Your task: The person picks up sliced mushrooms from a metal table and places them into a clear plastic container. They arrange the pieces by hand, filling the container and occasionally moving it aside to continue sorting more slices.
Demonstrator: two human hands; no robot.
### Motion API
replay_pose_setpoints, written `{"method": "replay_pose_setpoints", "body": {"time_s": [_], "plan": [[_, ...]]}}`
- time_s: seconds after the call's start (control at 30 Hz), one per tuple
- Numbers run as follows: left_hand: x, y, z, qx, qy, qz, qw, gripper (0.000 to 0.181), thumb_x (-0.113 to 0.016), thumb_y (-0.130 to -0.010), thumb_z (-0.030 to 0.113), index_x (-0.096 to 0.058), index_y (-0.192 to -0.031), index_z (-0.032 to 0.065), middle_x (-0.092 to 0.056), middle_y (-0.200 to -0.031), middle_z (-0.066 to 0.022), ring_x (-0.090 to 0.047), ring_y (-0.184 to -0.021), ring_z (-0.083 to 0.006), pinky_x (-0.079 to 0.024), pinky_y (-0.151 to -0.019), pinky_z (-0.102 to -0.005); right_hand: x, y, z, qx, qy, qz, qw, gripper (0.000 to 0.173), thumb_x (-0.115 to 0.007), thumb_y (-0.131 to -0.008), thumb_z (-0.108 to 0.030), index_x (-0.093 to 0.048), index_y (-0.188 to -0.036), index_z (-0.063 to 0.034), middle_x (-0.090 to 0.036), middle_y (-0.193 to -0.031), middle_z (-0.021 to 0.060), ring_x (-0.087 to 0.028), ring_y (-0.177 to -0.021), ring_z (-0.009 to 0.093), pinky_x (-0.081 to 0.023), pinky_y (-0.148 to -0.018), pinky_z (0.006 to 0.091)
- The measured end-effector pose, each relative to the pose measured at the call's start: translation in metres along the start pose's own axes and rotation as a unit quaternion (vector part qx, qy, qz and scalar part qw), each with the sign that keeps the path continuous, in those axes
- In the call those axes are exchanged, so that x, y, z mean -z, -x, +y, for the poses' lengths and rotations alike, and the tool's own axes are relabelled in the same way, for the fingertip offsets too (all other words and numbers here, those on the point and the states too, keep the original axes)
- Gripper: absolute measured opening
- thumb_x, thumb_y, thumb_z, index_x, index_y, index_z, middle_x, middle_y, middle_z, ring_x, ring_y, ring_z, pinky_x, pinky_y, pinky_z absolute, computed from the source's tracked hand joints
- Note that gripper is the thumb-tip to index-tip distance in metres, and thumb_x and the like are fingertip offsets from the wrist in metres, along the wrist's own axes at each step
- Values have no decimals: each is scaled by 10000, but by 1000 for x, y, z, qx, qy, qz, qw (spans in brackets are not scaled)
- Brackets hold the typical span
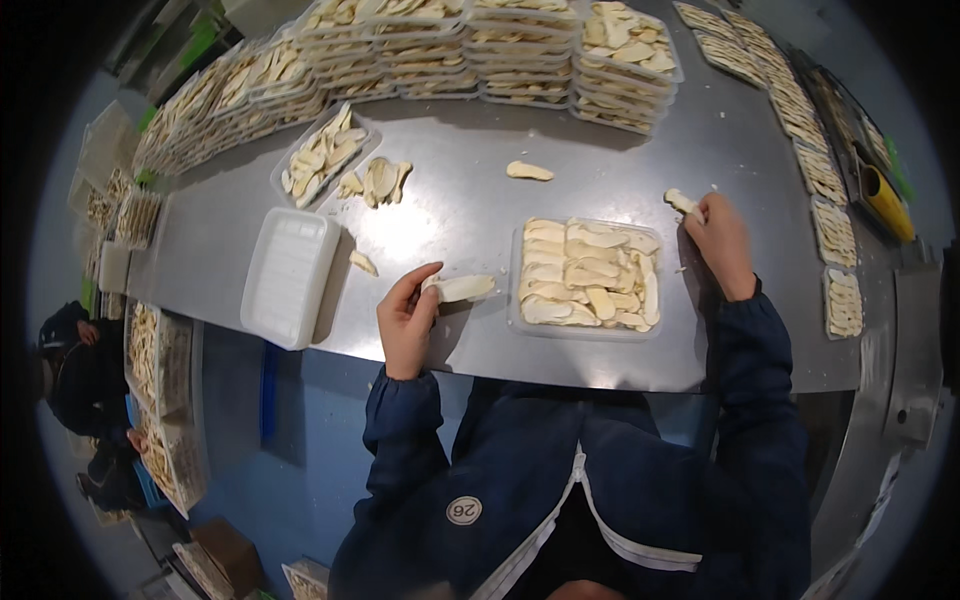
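Note:
My left hand (411, 319) pinches a long pale mushroom slice (466, 287) by one end, just above the steel table (450, 217). On the right, my right hand (721, 244) holds a smaller mushroom piece (681, 201) between thumb and fingers. Between the hands lies a clear plastic tray (516, 300) filled with mushroom slices (589, 274) laid in rows. A single slice (529, 171) rests behind this tray. To the left, a small piece (363, 262) and a loose pile of slices (381, 182) lie on the table.
A white plastic tub (291, 274) stands at the left front edge, with a tilted tray of loose slices (322, 155) behind it. Stacked filled trays (626, 67) line the back. More filled trays (832, 225) run along the right. Other people (82, 375) are at far left beside crates (169, 337).

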State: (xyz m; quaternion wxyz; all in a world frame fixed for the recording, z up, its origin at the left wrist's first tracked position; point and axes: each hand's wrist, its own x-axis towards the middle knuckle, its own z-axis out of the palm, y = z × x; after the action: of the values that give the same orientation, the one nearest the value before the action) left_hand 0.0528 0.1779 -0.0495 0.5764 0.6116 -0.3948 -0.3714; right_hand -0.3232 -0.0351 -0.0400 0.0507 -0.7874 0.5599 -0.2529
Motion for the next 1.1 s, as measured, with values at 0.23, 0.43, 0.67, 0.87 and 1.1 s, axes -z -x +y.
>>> {"method": "replay_pose_setpoints", "body": {"time_s": [0.23, 0.43, 0.67, 0.87, 1.1], "plan": [[0, 1, 4, 14, 7, 12, 1000, 305, -583, -941, 86, -645, -1223, -13, -555, -794, 30, -450, -675, -36, -352, -600, -183, 44, 53, -104, 113, -164, -80, 977, 221, -692, -782, -92, -596, -968, -21, -606, -882, 151, -596, -740, 333, -487, -651, 369], [0, 0, 2, 18, 19, 9, 1000, 306, -579, -953, 101, -641, -1232, -9, -554, -798, 34, -445, -677, -30, -341, -590, -185, 19, 75, -123, 154, -130, -109, 973, 254, -713, -756, -58, -587, -968, 3, -567, -892, 151, -598, -765, 343, -509, -671, 392], [2, 1, 1, 21, 21, 9, 1000, 299, -579, -954, 96, -642, -1226, -10, -562, -806, 32, -447, -679, -29, -347, -592, -184, 16, 75, -126, 166, -126, -107, 972, 263, -719, -761, -60, -587, -978, 9, -564, -895, 160, -593, -782, 353, -507, -687, 398], [1, 2, 4, 25, 43, 4, 999, 284, -575, -951, 61, -641, -1214, -23, -609, -864, 7, -488, -715, -36, -408, -640, -182, 26, 54, -121, 151, -112, -77, 979, 231, -730, -764, -81, -616, -948, -4, -595, -873, 150, -610, -782, 339, -505, -681, 388], [0, -3, -2, 11, 56, -7, 998, 269, -586, -943, 65, -651, -1188, -24, -622, -861, 2, -510, -720, -37, -419, -638, -186, -10, -61, -111, 196, -112, -128, 966, 212, -676, -797, -158, -645, -939, -4, -637, -865, 147, -622, -782, 336, -496, -688, 398]]}}
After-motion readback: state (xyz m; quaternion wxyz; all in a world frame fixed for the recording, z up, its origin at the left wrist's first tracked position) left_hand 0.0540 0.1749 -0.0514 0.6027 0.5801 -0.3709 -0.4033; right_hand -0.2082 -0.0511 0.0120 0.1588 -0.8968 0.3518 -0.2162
